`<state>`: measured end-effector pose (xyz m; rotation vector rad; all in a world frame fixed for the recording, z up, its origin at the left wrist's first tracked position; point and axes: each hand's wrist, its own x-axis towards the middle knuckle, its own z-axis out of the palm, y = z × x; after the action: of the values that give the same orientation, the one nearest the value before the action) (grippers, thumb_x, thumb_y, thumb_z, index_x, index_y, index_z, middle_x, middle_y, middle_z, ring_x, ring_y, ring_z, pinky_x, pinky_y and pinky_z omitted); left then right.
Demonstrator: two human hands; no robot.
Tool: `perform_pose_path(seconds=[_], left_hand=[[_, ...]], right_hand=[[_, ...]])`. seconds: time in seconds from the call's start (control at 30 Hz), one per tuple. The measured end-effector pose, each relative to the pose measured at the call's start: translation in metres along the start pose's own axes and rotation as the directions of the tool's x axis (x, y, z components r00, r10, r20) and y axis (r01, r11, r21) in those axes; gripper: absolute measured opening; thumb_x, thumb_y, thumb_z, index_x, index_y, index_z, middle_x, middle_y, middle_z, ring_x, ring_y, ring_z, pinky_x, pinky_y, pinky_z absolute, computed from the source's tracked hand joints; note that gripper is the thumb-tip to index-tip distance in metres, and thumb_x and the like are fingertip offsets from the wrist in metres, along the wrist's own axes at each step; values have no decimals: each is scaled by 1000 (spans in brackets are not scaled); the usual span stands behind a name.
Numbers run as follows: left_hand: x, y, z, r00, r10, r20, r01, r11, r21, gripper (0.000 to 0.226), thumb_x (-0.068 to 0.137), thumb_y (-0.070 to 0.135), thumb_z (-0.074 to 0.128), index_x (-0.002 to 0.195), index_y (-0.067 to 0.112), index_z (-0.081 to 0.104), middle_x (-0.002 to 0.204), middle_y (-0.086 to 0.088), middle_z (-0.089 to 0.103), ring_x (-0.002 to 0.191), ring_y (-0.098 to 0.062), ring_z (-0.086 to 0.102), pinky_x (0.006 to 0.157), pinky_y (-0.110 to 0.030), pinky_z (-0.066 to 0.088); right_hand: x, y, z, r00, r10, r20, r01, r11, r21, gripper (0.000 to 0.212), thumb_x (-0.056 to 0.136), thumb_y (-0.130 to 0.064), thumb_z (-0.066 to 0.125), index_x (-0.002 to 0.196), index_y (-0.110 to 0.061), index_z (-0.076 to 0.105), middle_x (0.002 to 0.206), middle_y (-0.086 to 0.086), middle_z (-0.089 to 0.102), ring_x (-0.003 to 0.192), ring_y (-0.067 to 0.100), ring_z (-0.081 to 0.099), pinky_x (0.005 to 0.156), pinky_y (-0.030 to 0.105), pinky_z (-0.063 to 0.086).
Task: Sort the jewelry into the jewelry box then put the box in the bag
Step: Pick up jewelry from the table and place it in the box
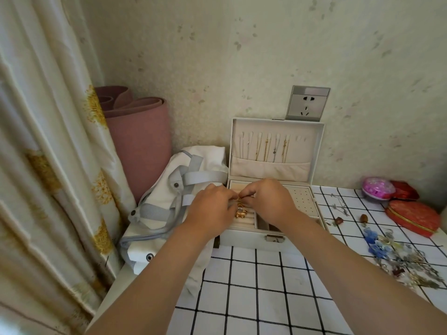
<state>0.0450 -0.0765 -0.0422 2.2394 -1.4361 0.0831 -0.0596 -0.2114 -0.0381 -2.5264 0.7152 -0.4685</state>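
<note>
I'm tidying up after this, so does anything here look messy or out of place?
Yes. Loose jewelry lies in a tangled heap on the checked cloth, right of the open jewelry box. The white bag slumps on its side left of it. The left hand and right hand pinch a gold piece.

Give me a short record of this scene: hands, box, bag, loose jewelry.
hands: left hand and right hand pinch a gold bow-shaped jewelry piece over the box
box: white jewelry box, lid open, chains hanging inside lid
bag: white canvas bag with grey straps, against box's left side
loose jewelry: tangled jewelry pile on checked tablecloth, right of box
</note>
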Motion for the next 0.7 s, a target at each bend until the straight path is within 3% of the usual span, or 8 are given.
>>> perform_pose_path(seconds=[0.27,0.43,0.7], left_hand=[[0,1,3,999,44,30,-44,999,0,29,98,33,49,118,27,69,104,4,67,103,-18,51,89,-36,44],[-1,2,3,996,83,44,-85,995,44,27,97,39,49,114,27,68,99,3,63,102,-20,48,89,-38,43],[-1,1,6,993,78,88,-84,994,65,35,99,44,44,118,26,68,114,5,61,109,-18,45,95,-38,41]], right_hand=[[1,6,0,1000,14,10,-15,999,29,16,90,-24,67,98,-33,79,99,-15,75,93,5,66,87,34,55],[-1,5,1,1000,7,26,-7,1000,10,19,89,-19,65,94,-32,79,96,-13,74,89,7,66,82,34,57],[-1,5,-1,999,-1,53,0,1000,6,22,90,-18,62,95,-32,79,99,-14,73,92,8,66,83,35,57]])
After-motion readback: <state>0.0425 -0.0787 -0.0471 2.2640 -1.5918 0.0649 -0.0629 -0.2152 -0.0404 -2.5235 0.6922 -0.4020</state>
